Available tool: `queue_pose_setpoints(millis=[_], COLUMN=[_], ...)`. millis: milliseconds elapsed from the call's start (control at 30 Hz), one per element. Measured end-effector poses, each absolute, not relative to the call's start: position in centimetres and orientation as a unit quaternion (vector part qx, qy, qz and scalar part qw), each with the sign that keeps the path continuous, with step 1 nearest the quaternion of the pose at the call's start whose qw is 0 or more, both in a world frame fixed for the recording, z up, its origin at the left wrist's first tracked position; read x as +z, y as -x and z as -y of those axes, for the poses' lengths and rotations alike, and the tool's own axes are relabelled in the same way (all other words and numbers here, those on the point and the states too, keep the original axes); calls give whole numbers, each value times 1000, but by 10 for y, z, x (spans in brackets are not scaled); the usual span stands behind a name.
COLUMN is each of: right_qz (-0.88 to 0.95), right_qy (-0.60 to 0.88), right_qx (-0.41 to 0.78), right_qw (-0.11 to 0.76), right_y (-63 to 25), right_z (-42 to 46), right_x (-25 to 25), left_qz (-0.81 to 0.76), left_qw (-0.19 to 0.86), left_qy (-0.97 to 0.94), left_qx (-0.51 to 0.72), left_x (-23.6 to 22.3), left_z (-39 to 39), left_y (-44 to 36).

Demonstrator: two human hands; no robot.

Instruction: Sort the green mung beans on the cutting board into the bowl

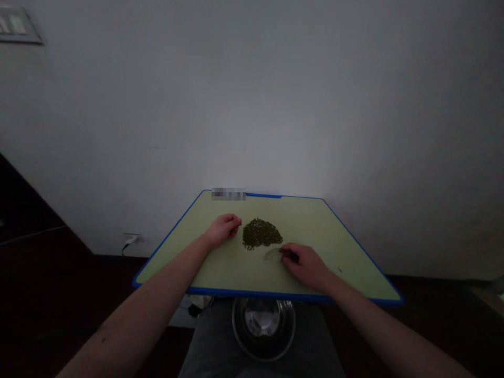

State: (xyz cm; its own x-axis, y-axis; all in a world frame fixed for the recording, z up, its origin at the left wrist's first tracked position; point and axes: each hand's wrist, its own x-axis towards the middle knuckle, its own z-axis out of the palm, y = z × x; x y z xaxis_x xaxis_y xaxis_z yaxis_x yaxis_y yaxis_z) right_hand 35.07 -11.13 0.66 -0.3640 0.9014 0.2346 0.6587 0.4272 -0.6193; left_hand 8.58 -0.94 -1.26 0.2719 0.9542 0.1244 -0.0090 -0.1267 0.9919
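Note:
A pile of small dark green grains (260,233), like mung beans, lies in the middle of the pale green tabletop (311,220). Just left of the pile, my left hand (224,231) rests with its fingers curled together; whatever may be between them is too small to make out. My right hand (305,264) is in front of the pile, to the right, its fingertips closed on the edge of a clear, curved piece (271,255), perhaps a shallow dish or lid. The far part of that piece reaches toward the pile's near edge.
A blue rim edges the table. Below its near edge a shiny metal bowl (263,357) sits on my lap. One small dark sliver (339,270) lies to the right on the tabletop. A pale wall (268,105) rises behind, with a plugged socket (130,240) low on the left.

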Motion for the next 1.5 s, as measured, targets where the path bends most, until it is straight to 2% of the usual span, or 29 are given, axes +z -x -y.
queue_pose_setpoints(millis=[333, 667, 1167, 1500], right_qz=[819, 839, 835, 853], right_qy=[474, 445, 453, 406], right_qx=[155, 148, 174, 223], right_qw=[284, 274, 261, 241], right_y=[-325, -314, -323, -317], right_z=[75, 69, 89, 95], right_x=[5, 5, 7, 14], left_qz=[-405, -405, -406, -408], left_qw=[533, 529, 524, 522], left_qy=[-593, -595, -603, -602], left_qx=[447, 449, 444, 445], left_x=[-13, -12, -13, -12], left_z=[9, 10, 10, 10], left_y=[-85, -85, -85, -85])
